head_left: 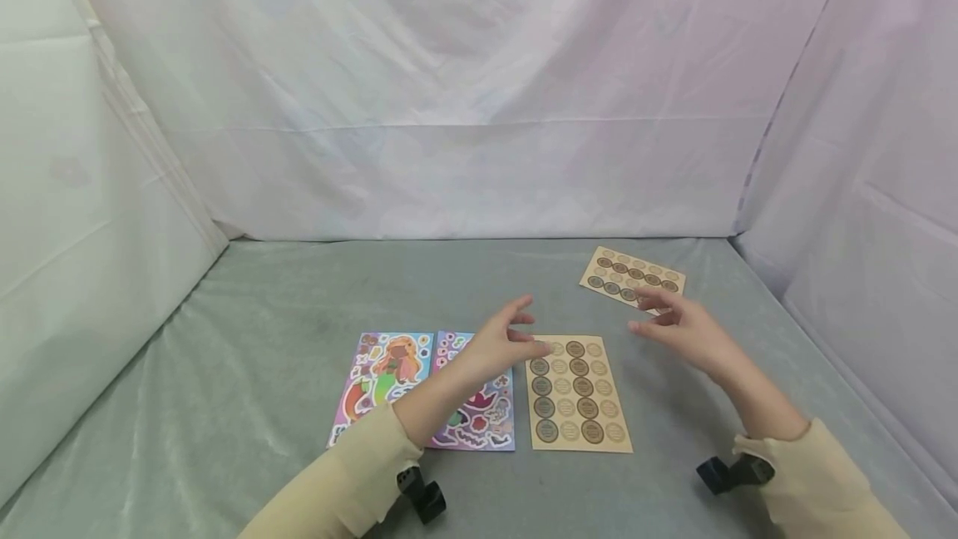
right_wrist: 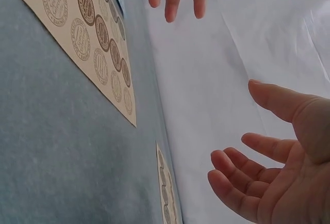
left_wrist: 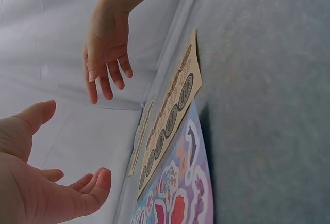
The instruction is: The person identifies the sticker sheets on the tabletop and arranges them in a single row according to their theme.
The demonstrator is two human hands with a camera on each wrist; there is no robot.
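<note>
My left hand (head_left: 497,348) hovers over the colourful sticker sheets and the left edge of a tan sheet of round stickers (head_left: 572,398), its fingers loosely bent and holding nothing. My right hand (head_left: 684,331) hangs in the air to the right of that sheet, in front of a second tan sticker sheet (head_left: 621,260); thumb and fingers are apart with nothing between them. A mermaid sticker sheet (head_left: 385,364) lies at the left, and beside it a purple-blue sticker sheet (head_left: 479,435) is partly hidden under my left forearm. Both wrist views show the hands raised above the sheets.
Grey cloth covers the table (head_left: 284,323). A white curtain (head_left: 464,173) hangs along the back, with further white curtains at left and right. The second tan sheet lies askew near the back right.
</note>
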